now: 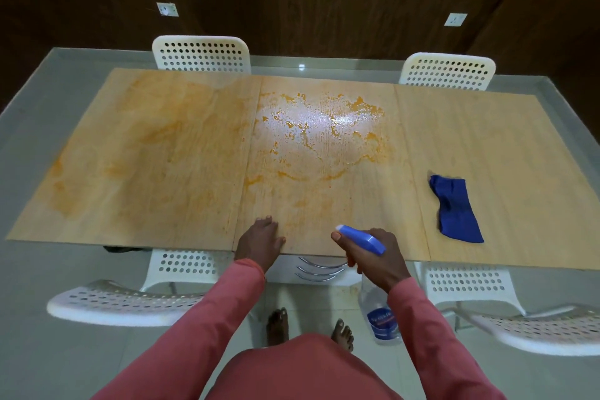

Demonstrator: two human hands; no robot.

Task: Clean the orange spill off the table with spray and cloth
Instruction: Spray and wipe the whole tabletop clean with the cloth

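Orange spill (pixel 319 136) glistens at twelve o'clock, so the right hand (pixel 373 256) wraps the spray bottle (pixel 373 273) aimed there, left hand (pixel 261 239) flat bracing the tabletop (pixel 487 127), blue cloth (pixel 454 208) waiting at two o'clock.

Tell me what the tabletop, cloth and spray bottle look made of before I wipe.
Tabletop: pale wood-grain, probably laminate; smooth, since spray beads and glares on it.
Cloth: soft blue fabric, matte and rumpled, maybe microfibre.
Spray bottle: clear plastic body with a blue plastic trigger head, gripped by the right hand.
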